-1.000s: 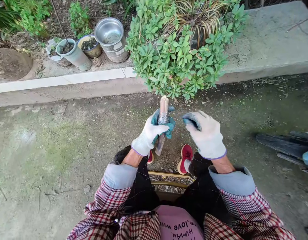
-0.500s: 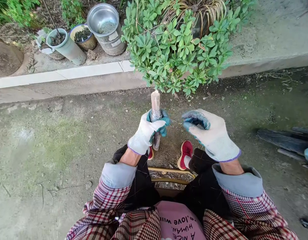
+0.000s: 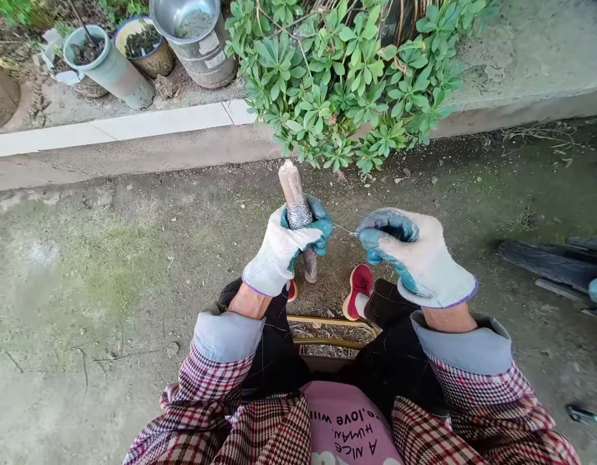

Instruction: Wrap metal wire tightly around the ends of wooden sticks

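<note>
My left hand point(image 3: 281, 252), in a white glove with a teal palm, is closed around a short wooden stick point(image 3: 292, 183) that has thin silvery wire wound about its middle point(image 3: 299, 214). The stick stands nearly upright, tilted a little to the left. My right hand point(image 3: 414, 255), gloved the same way, pinches the free end of the thin wire point(image 3: 345, 229), which runs from the spool to its fingertips. Both hands are over my knees and red shoes point(image 3: 359, 290).
A bushy green plant point(image 3: 341, 77) hangs over a concrete kerb point(image 3: 133, 139) just ahead. Behind the kerb stand a metal bucket point(image 3: 194, 39) and two pots point(image 3: 109, 64). Dark objects point(image 3: 554, 268) lie on the ground at right. Dirt ground spreads to the left.
The right hand has closed in on the wire end and now pinches it near the spool. The stick has tilted slightly left. The camera view has dipped downward.
</note>
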The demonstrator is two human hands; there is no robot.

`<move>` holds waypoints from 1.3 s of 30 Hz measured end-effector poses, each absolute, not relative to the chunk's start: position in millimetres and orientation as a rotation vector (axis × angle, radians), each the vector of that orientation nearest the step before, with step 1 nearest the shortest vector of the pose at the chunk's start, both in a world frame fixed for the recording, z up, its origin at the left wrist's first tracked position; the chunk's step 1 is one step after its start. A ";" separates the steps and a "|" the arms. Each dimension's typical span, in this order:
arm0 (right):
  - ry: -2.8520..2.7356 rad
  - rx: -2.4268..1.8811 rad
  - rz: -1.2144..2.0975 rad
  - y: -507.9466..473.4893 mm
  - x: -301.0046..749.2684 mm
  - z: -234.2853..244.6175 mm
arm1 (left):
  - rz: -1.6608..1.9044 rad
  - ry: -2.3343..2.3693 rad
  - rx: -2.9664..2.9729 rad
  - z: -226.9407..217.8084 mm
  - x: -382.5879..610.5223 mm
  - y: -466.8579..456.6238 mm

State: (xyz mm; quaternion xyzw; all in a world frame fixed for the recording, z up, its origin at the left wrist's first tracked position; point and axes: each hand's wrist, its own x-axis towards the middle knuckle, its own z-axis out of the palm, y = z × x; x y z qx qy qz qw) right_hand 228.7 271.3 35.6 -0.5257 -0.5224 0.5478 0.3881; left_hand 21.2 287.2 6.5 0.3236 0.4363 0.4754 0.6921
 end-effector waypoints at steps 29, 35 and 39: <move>-2.026 -1.433 0.002 251.4 220.6 21.9 | 0.988 0.888 0.636 2.0 41.2 275.7; -2.040 -1.444 0.169 256.2 218.4 23.2 | 0.895 0.918 0.656 -0.4 38.3 276.2; -2.004 -1.442 0.301 255.1 215.2 27.0 | 0.894 0.904 0.676 -0.1 35.5 275.5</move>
